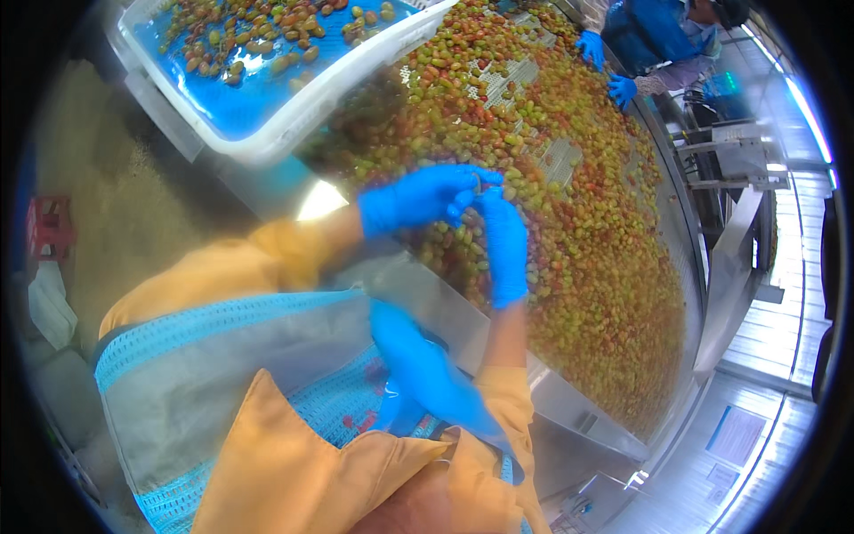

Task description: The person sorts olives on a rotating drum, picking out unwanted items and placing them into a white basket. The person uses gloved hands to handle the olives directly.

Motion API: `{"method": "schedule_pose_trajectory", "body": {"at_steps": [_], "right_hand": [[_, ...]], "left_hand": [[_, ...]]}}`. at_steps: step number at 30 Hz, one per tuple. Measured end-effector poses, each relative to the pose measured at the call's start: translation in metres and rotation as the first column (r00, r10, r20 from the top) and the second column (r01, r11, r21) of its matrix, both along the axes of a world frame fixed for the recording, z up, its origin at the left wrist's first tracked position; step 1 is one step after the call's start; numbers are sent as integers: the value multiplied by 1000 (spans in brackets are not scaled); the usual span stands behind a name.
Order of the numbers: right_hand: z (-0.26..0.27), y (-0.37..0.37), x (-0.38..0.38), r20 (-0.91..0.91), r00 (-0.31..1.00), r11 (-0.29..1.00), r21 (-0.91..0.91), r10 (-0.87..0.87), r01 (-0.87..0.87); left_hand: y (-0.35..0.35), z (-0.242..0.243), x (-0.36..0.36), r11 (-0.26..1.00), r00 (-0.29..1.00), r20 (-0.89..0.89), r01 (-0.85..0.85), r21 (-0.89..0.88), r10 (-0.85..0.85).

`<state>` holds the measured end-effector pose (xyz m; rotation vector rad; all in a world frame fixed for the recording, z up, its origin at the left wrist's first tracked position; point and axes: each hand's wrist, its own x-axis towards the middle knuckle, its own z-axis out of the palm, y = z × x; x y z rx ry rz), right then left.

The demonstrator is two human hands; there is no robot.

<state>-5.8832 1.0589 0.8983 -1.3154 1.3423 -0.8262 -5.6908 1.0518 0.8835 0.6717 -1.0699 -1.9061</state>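
My left hand (427, 195), in a blue glove, reaches in from the left over a spread of loose red and green grapes (587, 267). From below comes my right hand (505, 243), gloved in the same blue. Their fingertips meet above the grapes. A small dark curved thing shows at the left fingers, too small to name, and I cannot tell which hand grips it. Under the grapes, bare patches reveal a pale perforated conveyor surface (560, 160).
A white plastic crate (267, 143) with a blue bottom and some grapes stands at upper left. A metal edge (454, 300) runs along my side. Across the grapes, a person's blue-gloved hands (622, 90) reach in. A red stool (50, 227) is at far left.
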Motion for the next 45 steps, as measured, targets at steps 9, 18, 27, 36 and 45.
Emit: {"method": "schedule_pose_trajectory", "body": {"at_steps": [9, 18, 27, 36, 45], "right_hand": [[-6, 4, -24, 96, 995, 998, -63, -3, 10], [-20, 4, -43, -178, 967, 963, -166, 181, -211], [-38, 3, -81, -718, 684, 713, -413, 127, -566], [-22, 12, -57, -745, 636, 706, -340, 200, -621], [-53, 55, -149, -179, 980, 992, -77, 89, -104]], "left_hand": [[5, -19, -28, 939, 938, -300, -66, 339, 174], [3, -33, -49, 884, 962, 217, -46, -465, 165], [6, -31, -71, 957, 965, -21, -257, 132, 262], [39, -113, -89, 890, 937, -248, -117, 442, 246], [-82, 84, -42, 976, 163, -962, 21, -217, -218]]}}
